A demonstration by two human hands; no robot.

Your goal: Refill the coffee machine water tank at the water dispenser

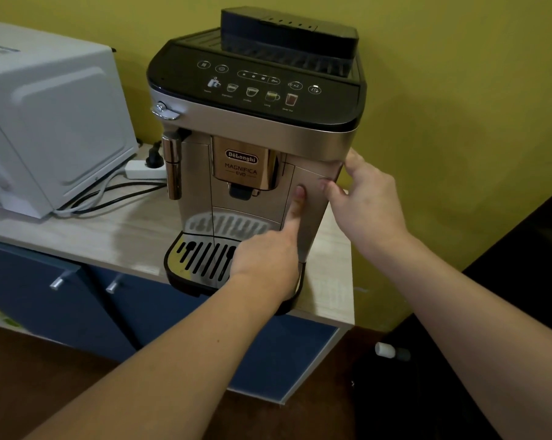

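A silver and black coffee machine (246, 128) stands on a light wooden counter (116, 236). Its water tank front panel (314, 182) forms the right front corner and sits flush in the body. My left hand (271, 249) rests against the panel's left part, thumb pointing up along it. My right hand (363, 192) touches the panel's right edge with fingertips curled around the corner. Neither hand has anything lifted. No water dispenser is in view.
A white microwave (46, 122) stands left of the machine, with a power strip (143, 168) and cables (109, 195) between them. Blue cabinet doors (62, 300) are below the counter. A yellow wall is behind. A dark object (522, 249) stands at the right.
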